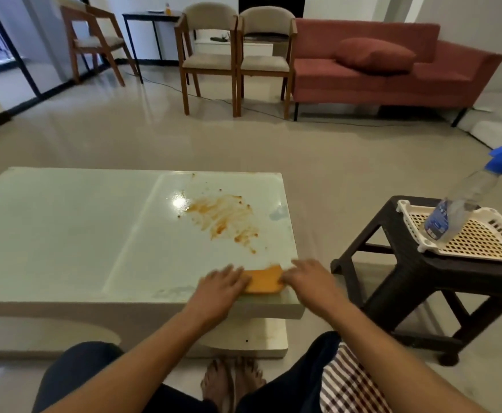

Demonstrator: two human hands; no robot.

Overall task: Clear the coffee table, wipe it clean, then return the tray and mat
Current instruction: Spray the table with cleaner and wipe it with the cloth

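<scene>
Two bare feet (232,380) show at the bottom centre of the frame, between dark trouser legs, with a striped cloth (348,383) lying on the lap at lower right. Both forearms reach up the frame to the near right corner of the pale worktop (65,234). An orange mat (264,281), flat and rectangular, lies right at that near edge, directly between the two hands. The left hand (221,286) lies palm down over the mat's left end, fingers spread and nearly straight, covering that end rather than curling around it. The right hand (308,278) lies palm down at the mat's right end, fingers extended and touching its edge; whether any fingertips hook under the mat cannot be told. Only the middle strip of the mat shows between them.

Farther up the worktop, just above the mat, an orange-brown smeared stain (223,217) with scattered specks spreads over the glossy surface beside a bright reflection of light. At the right of the frame, apart from the worktop, a dark stool (398,287) carries a white perforated tray (482,236), and a clear spray bottle (458,210) with a blue head leans in the tray.

Across the shiny floor, in the upper part of the frame, stand two wooden chairs (235,55) side by side, a red sofa (377,73) with a cushion to their right, and another chair (95,40) with a dark side table at upper left.
</scene>
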